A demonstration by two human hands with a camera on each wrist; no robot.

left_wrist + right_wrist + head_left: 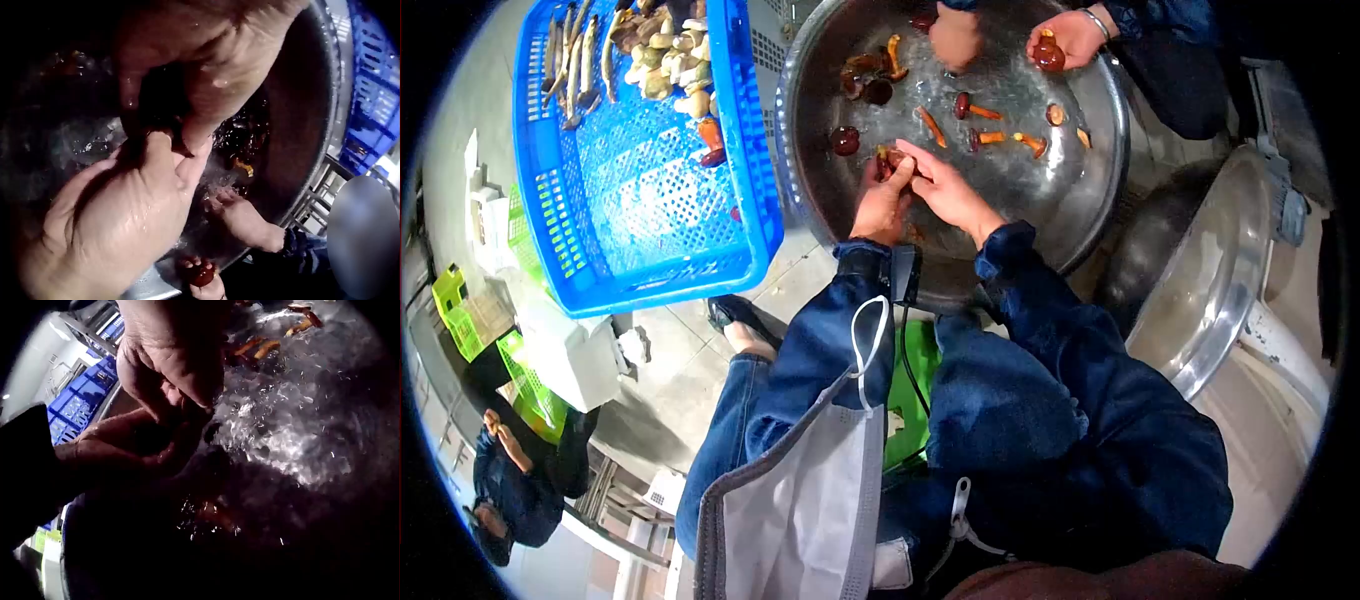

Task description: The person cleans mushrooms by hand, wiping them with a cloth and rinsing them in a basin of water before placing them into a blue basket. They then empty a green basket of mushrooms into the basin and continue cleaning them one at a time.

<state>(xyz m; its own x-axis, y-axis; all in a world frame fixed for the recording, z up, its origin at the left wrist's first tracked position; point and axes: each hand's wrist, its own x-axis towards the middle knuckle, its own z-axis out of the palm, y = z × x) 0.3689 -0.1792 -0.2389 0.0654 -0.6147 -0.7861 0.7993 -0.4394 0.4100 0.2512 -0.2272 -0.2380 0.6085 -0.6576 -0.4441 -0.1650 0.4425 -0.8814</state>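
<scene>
Near the front wall of a metal basin (pixel 802 190), both hands meet over a dark red mushroom (pixel 888 157). The left hand (pixel 882 205) pinches it between thumb and fingers, with the wrist toward the camera wearer. The right hand (pixel 952 197) reaches in from the right, its fingertips on the same piece and against the left hand. Fingers cover most of the mushroom. In both wrist views the fingers are wet and close together, and what lies between them is dark. Around them in the water lie a round red cap (pixel 845 140) and orange stems (pixel 931 127).
A blue basket (pixel 640 215) holding pale mushrooms (pixel 670 65) stands left of the basin. Another person's hands (pixel 956 38) are at the far side, one holding a red mushroom (pixel 1049 54). A second metal basin (pixel 1200 290) leans at the right.
</scene>
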